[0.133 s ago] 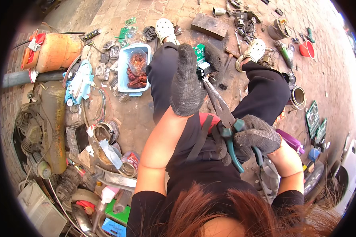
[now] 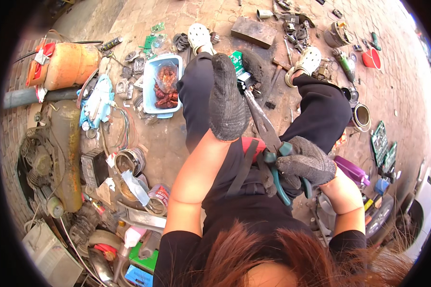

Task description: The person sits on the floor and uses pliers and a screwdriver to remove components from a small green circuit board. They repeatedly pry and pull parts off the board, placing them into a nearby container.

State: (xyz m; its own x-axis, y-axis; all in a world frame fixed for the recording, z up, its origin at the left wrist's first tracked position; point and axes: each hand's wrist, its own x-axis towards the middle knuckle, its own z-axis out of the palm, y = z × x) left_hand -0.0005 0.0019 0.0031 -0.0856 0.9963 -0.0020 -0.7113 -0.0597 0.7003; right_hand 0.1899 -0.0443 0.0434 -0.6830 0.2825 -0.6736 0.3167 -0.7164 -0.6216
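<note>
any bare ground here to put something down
Two mostly bare patches: paving between the red bucket and green circuit boards, right; ground between the blue tub and open metal can, left. Crowded: lower left, packed with scrap parts, and beside the metal block.

One head-worn fisheye view, steeply downward, close

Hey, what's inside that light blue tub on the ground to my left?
The light blue tub holds what looks like a clear plastic bag of reddish-brown material, with loose dark red pieces beside it. Whatever lies beneath them is covered.
</note>
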